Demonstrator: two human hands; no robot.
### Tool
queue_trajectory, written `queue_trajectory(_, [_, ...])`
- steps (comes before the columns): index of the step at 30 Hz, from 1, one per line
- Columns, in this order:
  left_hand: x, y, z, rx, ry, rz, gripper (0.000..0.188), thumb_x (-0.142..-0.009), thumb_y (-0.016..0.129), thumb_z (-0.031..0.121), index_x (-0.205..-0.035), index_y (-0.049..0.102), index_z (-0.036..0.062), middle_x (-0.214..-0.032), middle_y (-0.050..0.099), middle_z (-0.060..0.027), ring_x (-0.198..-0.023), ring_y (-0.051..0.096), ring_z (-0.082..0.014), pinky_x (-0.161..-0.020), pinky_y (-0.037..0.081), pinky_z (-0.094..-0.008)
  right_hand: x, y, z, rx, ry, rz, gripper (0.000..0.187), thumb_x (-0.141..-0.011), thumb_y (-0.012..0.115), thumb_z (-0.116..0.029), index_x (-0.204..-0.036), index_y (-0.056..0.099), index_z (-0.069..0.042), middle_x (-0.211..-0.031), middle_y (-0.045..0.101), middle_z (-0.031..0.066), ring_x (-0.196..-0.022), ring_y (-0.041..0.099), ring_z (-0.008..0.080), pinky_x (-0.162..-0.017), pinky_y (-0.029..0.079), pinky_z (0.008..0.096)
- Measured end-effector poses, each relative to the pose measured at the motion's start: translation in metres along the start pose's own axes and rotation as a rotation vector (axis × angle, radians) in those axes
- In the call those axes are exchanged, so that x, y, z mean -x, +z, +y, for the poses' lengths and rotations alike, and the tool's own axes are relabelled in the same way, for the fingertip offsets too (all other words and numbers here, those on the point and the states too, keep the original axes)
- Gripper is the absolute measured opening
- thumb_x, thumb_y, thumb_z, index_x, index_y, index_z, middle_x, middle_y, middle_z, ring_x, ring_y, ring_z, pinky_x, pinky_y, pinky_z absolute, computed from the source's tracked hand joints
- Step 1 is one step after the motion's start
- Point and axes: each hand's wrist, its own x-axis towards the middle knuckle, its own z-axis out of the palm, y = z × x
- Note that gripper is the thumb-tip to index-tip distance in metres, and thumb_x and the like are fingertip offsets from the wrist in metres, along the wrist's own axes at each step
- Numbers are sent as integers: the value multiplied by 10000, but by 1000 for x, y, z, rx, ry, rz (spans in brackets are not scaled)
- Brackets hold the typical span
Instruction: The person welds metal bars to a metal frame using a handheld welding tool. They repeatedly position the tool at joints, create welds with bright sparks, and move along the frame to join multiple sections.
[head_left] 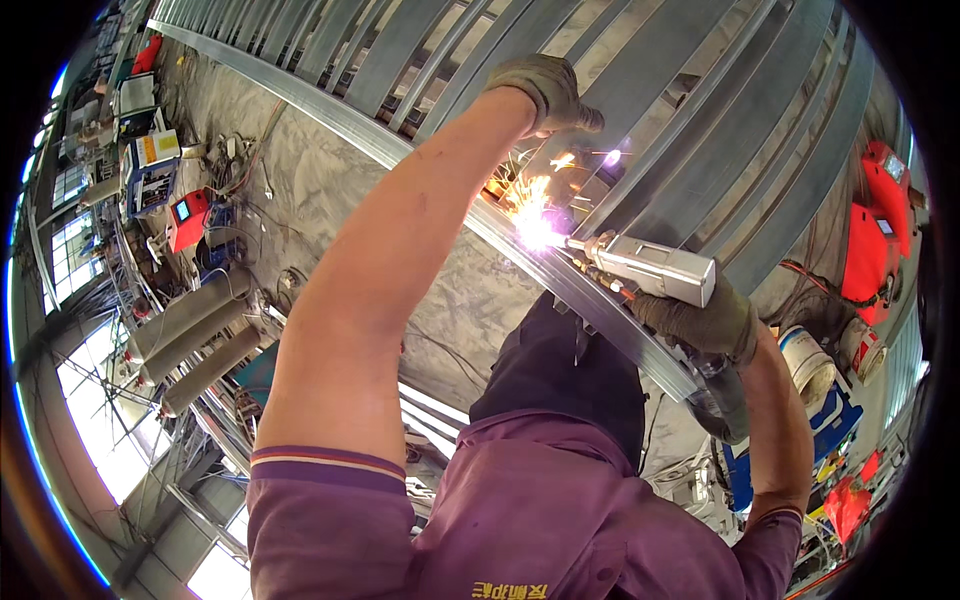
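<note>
My right hand [705,318], in a dark work glove, is wrapped round a silver handheld welding gun [655,268]. The gun's nozzle points left at a bright arc on the long steel rail [580,280], and orange sparks fly up from it. Beyond the arc my left hand [545,92], also gloved, is curled over one of the grey metal slats [475,75], with one digit sticking out to the right. Some of its fingers are hidden. Glare covers the spot where slat and rail meet.
Parallel slats fill the far side. Red machines with small screens [868,250] stand at the right, and another red machine [188,220] at the left. Large grey cylinders [195,320] lie at the left. A pale bucket [805,362] stands near my right forearm. Cables run across the floor.
</note>
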Motion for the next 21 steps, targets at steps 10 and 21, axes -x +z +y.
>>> queue_trajectory(10, [9, 0, 5, 156, -131, 17, 633, -937, 835, 679, -1149, 871, 84, -1043, 889, -55, -1074, 834, -257, -1041, 620, -443, 31, 8, 6, 208, -10, 111, 509, -1026, 876, -257, -1472, 745, -49, -1233, 847, 111, -1085, 776, 179, -951, 618, 354])
queue_trajectory(21, [-7, 2, -6, 17, -98, -9, 682, -927, 810, 755, -703, 816, 110, -757, 799, -68, -843, 816, -256, -939, 626, -446, 113, 59, 40, 64, -89, 352, 463, -992, 916, -217, -1395, 787, -31, -1238, 853, 166, -1120, 831, 291, -978, 636, 393])
